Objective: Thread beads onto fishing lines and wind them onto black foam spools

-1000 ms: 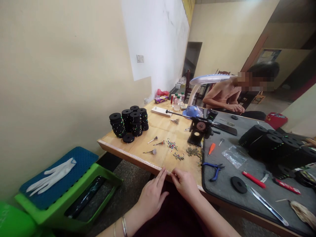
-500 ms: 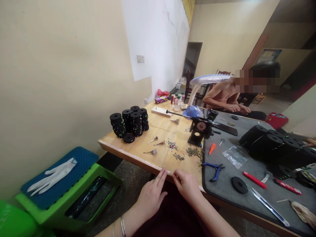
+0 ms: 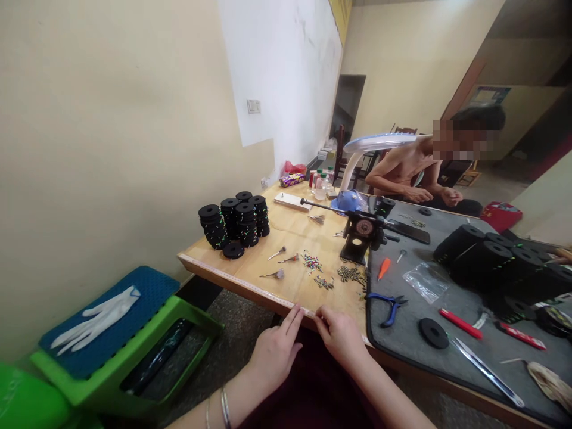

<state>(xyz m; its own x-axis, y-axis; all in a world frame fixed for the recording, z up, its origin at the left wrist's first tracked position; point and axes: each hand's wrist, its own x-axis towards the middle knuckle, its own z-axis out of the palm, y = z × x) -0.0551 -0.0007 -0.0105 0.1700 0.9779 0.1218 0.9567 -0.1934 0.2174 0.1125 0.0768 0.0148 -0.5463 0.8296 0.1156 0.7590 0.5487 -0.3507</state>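
Observation:
My left hand (image 3: 277,350) rests at the front edge of the wooden table (image 3: 223,264), its fingers stretched out over a white measuring tape (image 3: 250,289) fixed along that edge. Close on its right, my right hand (image 3: 340,333) is closed in a pinch at the same edge. Whatever its fingertips hold, if anything, is too small or hidden to make out. Just beyond the hands lie small metal pieces (image 3: 324,282), coloured beads (image 3: 311,261) and a heap of dark metal fittings (image 3: 351,274). Blue-handled pliers (image 3: 389,305) lie right of my right hand.
Black foam spools (image 3: 245,223) stand stacked at the left. A small black clamp stand (image 3: 356,241) rises mid-table. The grey mat (image 3: 402,351) bears tweezers (image 3: 487,372), an orange-handled tool (image 3: 383,268) and more spools (image 3: 480,259). A co-worker (image 3: 402,173) sits beyond the lamp (image 3: 379,143).
My hands stay almost in place at the table edge, the right one shifted very slightly right. The co-worker's hands have moved a little farther apart.

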